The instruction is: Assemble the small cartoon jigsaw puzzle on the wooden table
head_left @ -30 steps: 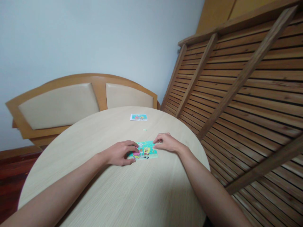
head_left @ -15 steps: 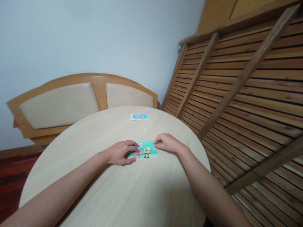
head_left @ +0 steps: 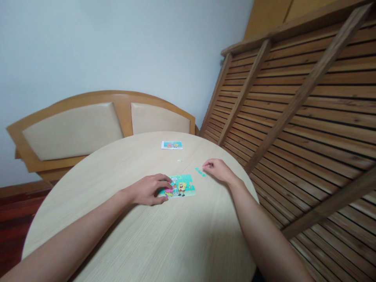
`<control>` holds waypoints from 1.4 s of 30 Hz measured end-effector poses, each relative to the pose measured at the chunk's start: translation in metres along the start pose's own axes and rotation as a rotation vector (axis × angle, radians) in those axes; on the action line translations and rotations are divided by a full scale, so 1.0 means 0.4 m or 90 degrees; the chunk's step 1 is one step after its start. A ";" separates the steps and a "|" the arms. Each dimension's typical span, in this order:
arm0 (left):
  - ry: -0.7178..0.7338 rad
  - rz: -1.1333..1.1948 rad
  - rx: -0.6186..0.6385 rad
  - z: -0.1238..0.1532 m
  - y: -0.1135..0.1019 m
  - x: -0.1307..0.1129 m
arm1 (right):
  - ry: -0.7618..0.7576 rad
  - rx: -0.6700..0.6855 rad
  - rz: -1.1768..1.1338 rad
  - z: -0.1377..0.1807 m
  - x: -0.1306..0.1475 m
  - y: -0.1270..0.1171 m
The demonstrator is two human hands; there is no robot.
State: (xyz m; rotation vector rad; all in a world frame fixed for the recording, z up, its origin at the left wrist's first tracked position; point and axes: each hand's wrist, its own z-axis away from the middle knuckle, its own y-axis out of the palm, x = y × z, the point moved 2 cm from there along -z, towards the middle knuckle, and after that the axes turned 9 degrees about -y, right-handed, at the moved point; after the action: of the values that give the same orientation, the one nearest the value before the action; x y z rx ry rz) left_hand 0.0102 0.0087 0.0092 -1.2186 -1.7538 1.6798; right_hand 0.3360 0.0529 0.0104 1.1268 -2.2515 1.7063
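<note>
A cartoon jigsaw puzzle (head_left: 182, 188) in teal and yellow lies flat on the round table (head_left: 164, 231). My left hand (head_left: 152, 188) rests on its left side with the fingers apart, covering that end. Near the puzzle's right edge a small patch shows a pale, table-like colour. Just beyond its upper right corner lie loose teal puzzle pieces (head_left: 200, 172). Right beside them is my right hand (head_left: 216, 169), its fingertips drawn together in a pinch. Anything between those fingers is hidden or too small to make out.
A printed picture card (head_left: 172, 145) with a similar cartoon scene lies near the far edge of the table. Between it and the puzzle sits a tiny pale piece (head_left: 179, 160). A padded headboard (head_left: 73, 131) stands behind, and a slatted wooden panel (head_left: 282, 117) leans at the right.
My right hand has moved from the puzzle's right edge up and to the right, uncovering the loose teal pieces. My left hand stays in place on the puzzle.
</note>
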 end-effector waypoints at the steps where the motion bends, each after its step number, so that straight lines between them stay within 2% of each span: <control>1: -0.001 -0.001 0.000 0.000 0.001 0.001 | 0.015 -0.001 0.007 0.002 -0.017 -0.004; 6: 0.001 -0.004 0.002 0.001 0.001 0.001 | 0.063 0.042 0.013 0.009 -0.056 -0.001; 10: -0.004 -0.007 0.005 0.001 0.001 0.000 | 0.064 0.081 0.000 0.009 -0.043 0.007; 19: -0.003 -0.004 0.009 0.002 0.000 0.002 | 0.064 0.102 -0.004 0.009 -0.032 0.024; 28: 0.000 -0.006 0.007 0.001 0.002 0.003 | 0.108 0.170 -0.085 0.014 -0.029 0.026; 32: -0.005 -0.007 0.009 0.002 0.001 0.002 | 0.104 0.200 -0.101 0.014 -0.011 0.026; 42: -0.004 -0.003 0.005 -0.001 0.001 0.001 | 0.047 0.200 -0.170 0.013 0.007 0.027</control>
State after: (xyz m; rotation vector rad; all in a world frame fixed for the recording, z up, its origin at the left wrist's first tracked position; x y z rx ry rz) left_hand 0.0102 0.0092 0.0090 -1.2067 -1.7513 1.6869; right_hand 0.3291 0.0479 0.0013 1.3263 -1.7365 1.9912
